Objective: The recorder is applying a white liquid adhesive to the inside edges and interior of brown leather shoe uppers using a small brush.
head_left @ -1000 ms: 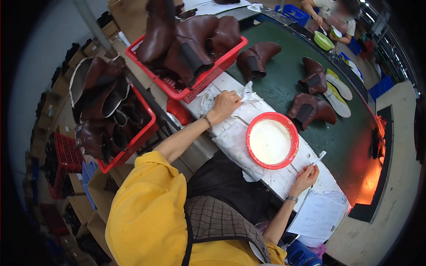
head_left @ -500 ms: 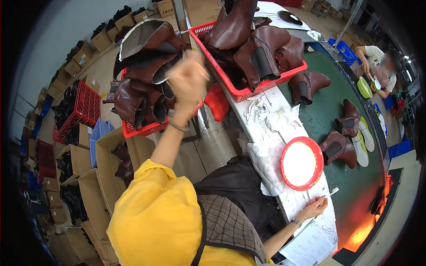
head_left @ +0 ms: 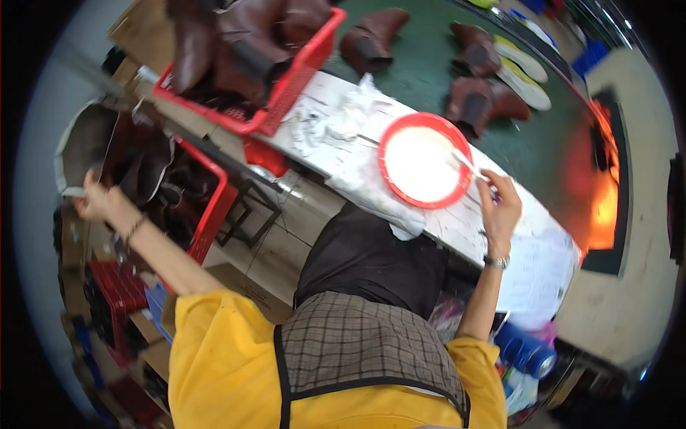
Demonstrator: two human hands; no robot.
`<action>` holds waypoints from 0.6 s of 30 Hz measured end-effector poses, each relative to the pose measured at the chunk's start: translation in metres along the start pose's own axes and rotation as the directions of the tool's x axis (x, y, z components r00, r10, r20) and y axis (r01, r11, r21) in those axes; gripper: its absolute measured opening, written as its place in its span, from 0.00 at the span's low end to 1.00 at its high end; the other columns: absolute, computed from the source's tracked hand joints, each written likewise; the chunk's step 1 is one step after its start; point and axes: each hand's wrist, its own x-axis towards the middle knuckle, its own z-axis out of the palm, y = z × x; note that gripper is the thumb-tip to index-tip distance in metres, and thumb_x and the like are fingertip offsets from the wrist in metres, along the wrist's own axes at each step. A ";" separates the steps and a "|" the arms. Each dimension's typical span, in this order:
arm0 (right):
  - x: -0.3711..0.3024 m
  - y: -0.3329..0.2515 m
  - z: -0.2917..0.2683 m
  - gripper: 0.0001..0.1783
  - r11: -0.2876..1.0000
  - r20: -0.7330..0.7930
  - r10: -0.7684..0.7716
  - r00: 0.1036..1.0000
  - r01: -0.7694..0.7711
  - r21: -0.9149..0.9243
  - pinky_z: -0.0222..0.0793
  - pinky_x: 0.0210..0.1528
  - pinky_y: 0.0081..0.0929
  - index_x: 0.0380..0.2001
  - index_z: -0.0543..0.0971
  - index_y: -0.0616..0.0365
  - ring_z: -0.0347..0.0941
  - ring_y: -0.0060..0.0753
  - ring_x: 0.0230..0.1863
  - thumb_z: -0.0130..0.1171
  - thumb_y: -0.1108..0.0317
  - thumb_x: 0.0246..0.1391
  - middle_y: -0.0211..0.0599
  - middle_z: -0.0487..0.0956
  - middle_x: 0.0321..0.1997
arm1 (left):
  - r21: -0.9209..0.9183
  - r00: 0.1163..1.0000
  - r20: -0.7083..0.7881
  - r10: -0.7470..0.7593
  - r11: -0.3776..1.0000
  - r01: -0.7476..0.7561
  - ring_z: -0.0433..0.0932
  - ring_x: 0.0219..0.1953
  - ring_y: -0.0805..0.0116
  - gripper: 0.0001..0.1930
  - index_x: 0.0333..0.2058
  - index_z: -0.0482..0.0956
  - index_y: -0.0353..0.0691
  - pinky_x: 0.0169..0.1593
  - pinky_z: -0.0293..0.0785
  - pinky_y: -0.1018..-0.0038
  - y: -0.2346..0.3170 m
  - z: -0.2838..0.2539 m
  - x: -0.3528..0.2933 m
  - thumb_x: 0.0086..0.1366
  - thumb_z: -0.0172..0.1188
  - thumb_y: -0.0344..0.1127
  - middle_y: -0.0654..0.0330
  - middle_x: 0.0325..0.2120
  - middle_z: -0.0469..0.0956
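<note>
Brush: slim, white and stick-like; lies forward-left of the right hand, tip over the white liquid in the round red plastic bowl; whether it touches the liquid cannot be told
Right fingers: pinched on the brush's near end, beside the bowl's right rim
Left hand: fingers curled at the edge of the large dark-brown boot upper, grey-lined and pale-rimmed; blur hides whether they have closed on it
Boot upper: just forward of the left hand, against further dark-brown leather uppers in the red plastic basket to that hand's right
Risk: an edge-only hold could let the boot upper slip, or drag out its crowded neighbours; an overloaded or tipped brush could drip on the white board or the pale paper sheet, just right of the right wrist
Brush axis: slants forward-left from the right fingers, pointing toward the bowl's middle
Upper axis: seems to run forward from the left hand; lined side faces upward; toe direction cannot be told
</note>
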 end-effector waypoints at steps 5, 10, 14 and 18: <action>0.008 -0.022 0.000 0.07 0.984 0.128 -0.064 0.990 0.084 -0.157 0.72 0.33 0.32 0.36 0.87 0.50 0.78 0.36 0.31 0.68 0.64 0.54 0.30 0.80 0.32 | 0.050 0.816 0.561 0.139 0.978 -0.201 0.82 0.47 0.61 0.27 0.58 0.76 0.30 0.54 0.82 0.69 0.153 0.023 -0.136 0.59 0.71 0.21 0.49 0.50 0.81; 0.010 -0.025 0.011 0.05 0.931 0.209 -0.164 0.964 0.221 -0.289 0.74 0.35 0.36 0.32 0.86 0.50 0.79 0.37 0.35 0.67 0.63 0.53 0.30 0.79 0.32 | 0.068 0.330 0.943 0.042 0.947 -0.314 0.81 0.51 0.66 0.22 0.56 0.81 0.35 0.56 0.77 0.73 0.185 0.049 -0.241 0.61 0.67 0.21 0.58 0.51 0.83; 0.008 -0.022 0.000 0.05 0.902 0.186 -0.164 0.969 0.224 -0.369 0.74 0.35 0.36 0.33 0.86 0.51 0.79 0.37 0.35 0.67 0.64 0.54 0.30 0.80 0.32 | -0.080 -0.149 0.988 0.030 0.935 -0.346 0.86 0.45 0.64 0.24 0.54 0.82 0.38 0.50 0.78 0.71 0.161 0.101 -0.327 0.57 0.58 0.18 0.48 0.42 0.86; 0.000 -0.023 -0.009 0.09 0.968 0.165 -0.023 0.986 0.064 -0.244 0.74 0.34 0.36 0.37 0.87 0.51 0.80 0.37 0.32 0.68 0.63 0.54 0.32 0.81 0.31 | 0.112 -0.268 0.915 -0.301 0.830 -0.547 0.84 0.46 0.68 0.25 0.54 0.82 0.36 0.51 0.77 0.76 0.078 0.126 -0.369 0.55 0.58 0.23 0.52 0.43 0.86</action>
